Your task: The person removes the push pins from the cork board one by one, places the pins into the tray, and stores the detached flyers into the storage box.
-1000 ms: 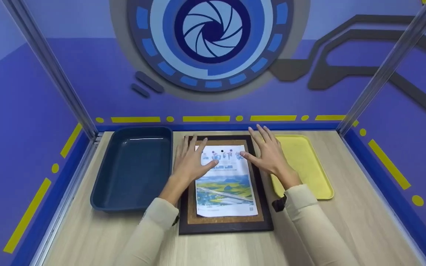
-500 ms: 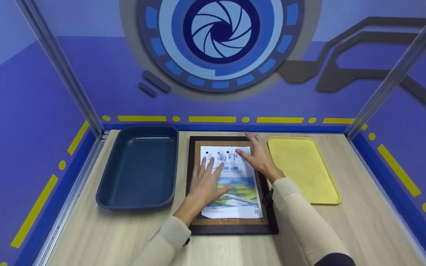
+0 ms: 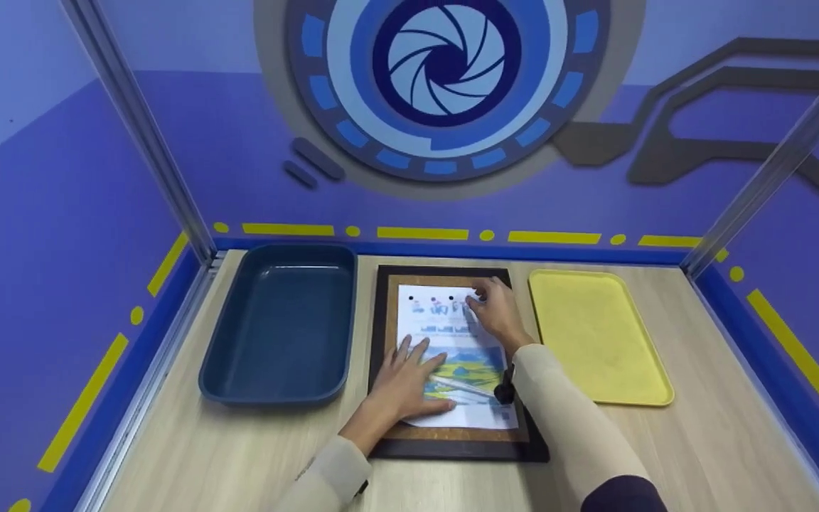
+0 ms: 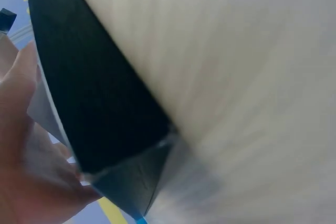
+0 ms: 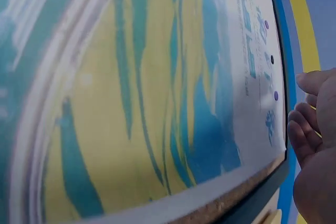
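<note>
A printed sheet (image 3: 466,416) with a landscape picture lies on a dark-framed cork board (image 3: 388,320). Small round pins (image 3: 451,298), black and purple, line its top edge. Spread fingers of my left hand (image 3: 409,384) rest on the sheet's lower left part. My right hand (image 3: 498,309) is at the top right corner, with loosely bent fingers beside the last purple pin (image 5: 276,96); nothing shows between them. In the left wrist view, a pale sleeve (image 4: 247,77) and a dark strap (image 4: 94,93) cover most of the scene, with part of the left hand (image 4: 31,145) showing.
A deep dark blue tray (image 3: 207,355) stands left of the board. A shallow yellow tray (image 3: 658,370) lies to its right. Blue panels (image 3: 281,195) surround the wooden tabletop (image 3: 168,441) at the back and sides.
My left hand has moved from the board's left edge, right and down onto the sheet. My right hand has come in to the top right corner, fingers bending. The head view has shifted slightly.
</note>
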Available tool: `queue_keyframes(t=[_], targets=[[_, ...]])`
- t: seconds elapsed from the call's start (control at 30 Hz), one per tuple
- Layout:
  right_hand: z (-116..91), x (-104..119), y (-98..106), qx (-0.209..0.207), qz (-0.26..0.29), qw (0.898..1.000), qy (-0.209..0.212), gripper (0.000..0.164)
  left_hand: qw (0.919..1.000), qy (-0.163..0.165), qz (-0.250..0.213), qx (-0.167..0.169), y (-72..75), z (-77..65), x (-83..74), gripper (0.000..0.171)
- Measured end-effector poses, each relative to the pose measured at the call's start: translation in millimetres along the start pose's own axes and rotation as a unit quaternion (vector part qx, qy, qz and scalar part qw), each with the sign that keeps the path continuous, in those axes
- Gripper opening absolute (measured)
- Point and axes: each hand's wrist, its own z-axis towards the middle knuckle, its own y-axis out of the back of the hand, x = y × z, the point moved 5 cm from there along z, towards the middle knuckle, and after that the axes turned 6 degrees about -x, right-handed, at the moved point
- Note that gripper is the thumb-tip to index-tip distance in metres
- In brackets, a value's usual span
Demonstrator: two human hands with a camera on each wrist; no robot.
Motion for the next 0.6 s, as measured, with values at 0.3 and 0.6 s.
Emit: queue_keyframes(t=[0.3, 0.6], targets=[[-0.4, -17.4, -14.9, 0.010, 0.000, 0.998, -0.061, 0.016, 0.9998, 0.006, 0.006, 0.016, -1.9, -2.9, 2.2, 0.094], [9.1, -27.3, -17.0, 0.038, -0.013, 0.994, -0.104, 0.003, 0.9997, 0.006, 0.005, 0.021, 1.8, -0.3, 0.1, 0.093]])
